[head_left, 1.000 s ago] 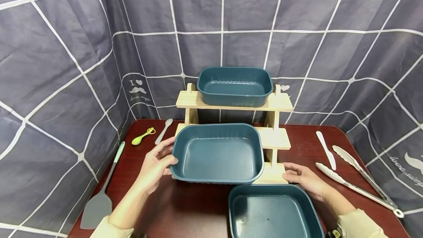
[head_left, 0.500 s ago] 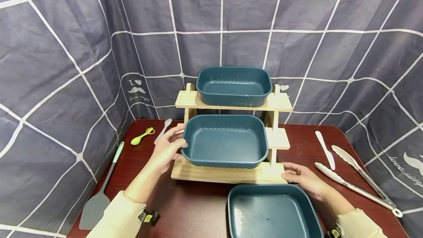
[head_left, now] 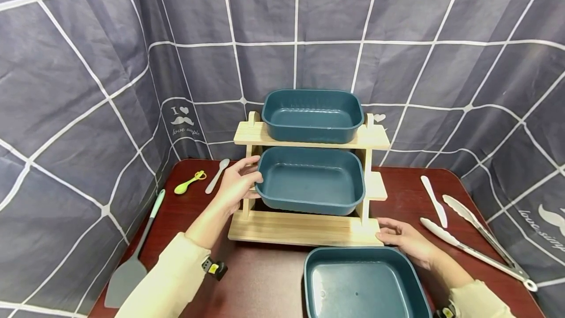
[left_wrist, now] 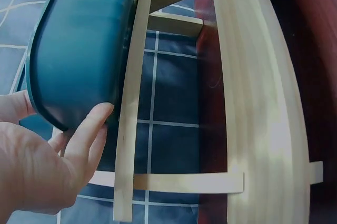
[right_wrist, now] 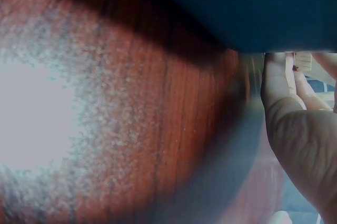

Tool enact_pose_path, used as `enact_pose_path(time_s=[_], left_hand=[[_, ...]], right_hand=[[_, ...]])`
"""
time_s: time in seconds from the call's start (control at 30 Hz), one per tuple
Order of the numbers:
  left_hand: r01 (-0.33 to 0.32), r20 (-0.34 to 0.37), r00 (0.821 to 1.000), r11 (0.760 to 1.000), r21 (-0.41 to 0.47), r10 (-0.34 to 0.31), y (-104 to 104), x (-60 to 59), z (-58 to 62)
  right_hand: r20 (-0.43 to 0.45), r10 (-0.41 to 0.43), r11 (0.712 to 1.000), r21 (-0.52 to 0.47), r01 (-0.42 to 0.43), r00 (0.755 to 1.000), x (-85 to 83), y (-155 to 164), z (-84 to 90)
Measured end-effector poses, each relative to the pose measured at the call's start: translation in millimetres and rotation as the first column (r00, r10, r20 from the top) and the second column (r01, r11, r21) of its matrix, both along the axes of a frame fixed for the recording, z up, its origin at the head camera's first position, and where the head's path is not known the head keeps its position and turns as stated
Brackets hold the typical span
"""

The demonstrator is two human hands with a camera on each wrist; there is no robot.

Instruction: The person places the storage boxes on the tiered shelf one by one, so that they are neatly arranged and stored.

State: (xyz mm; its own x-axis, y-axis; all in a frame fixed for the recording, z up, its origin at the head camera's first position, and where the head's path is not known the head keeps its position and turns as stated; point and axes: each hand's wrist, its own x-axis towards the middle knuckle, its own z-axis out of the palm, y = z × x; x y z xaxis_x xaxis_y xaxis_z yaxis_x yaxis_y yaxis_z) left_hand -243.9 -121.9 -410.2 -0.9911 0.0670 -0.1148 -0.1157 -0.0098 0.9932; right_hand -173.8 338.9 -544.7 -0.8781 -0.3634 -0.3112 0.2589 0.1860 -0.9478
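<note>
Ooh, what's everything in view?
Table: 1, maroon, beneath.
Tiered wooden stand: 1, pale, centre.
Rectangular bins: 3, teal, stand's top and middle, table.
Long spatula: 1, grey-mint, left.
Spoon-like utensil: 1, lime, back left.
Slim spoon: 1, whitish, beside it.
Slim knife: 1, white, right.
Metal tongs: 1, silver-white, right.
Gridded curtain: count unclear, grey, around.
Sleeves: 2, cream, front.
Wrist devices: 2, black, at sleeves.
Left grip: 1, on middle bin.
Right grip: 1, stand's bottom.
</note>
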Motion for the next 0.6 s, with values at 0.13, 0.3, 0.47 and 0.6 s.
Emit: enact_pose_path(time_s=[0.13, 0.3, 0.47, 0.6], left_hand=[[-0.014, 0.004, 1.0, 1.0, 0.007, 0.014, 4.4, -6.1, 0.4], [-0.037, -0.005, 0.999, 0.999, 0.0, 0.037, 7.2, -12.9, 0.3], [-0.05, -0.008, 0.999, 0.999, 0.019, 0.05, 11.8, -18.5, 1.7], [-0.053, -0.019, 0.998, 0.998, 0.02, 0.053, 15.2, -22.2, 1.8]], right_hand=[[0.006, -0.024, 1.0, 0.017, 0.024, 1.0, -0.3, -0.6, -0.8], [0.02, -0.031, 0.999, 0.01, 0.031, 0.999, -0.3, -1.2, -0.1], [0.019, -0.019, 1.0, 0.007, 0.019, 1.0, 0.5, -1.4, 2.2], [0.02, -0.015, 1.0, 0.005, 0.015, 1.0, 0.4, -1.7, 2.2]])
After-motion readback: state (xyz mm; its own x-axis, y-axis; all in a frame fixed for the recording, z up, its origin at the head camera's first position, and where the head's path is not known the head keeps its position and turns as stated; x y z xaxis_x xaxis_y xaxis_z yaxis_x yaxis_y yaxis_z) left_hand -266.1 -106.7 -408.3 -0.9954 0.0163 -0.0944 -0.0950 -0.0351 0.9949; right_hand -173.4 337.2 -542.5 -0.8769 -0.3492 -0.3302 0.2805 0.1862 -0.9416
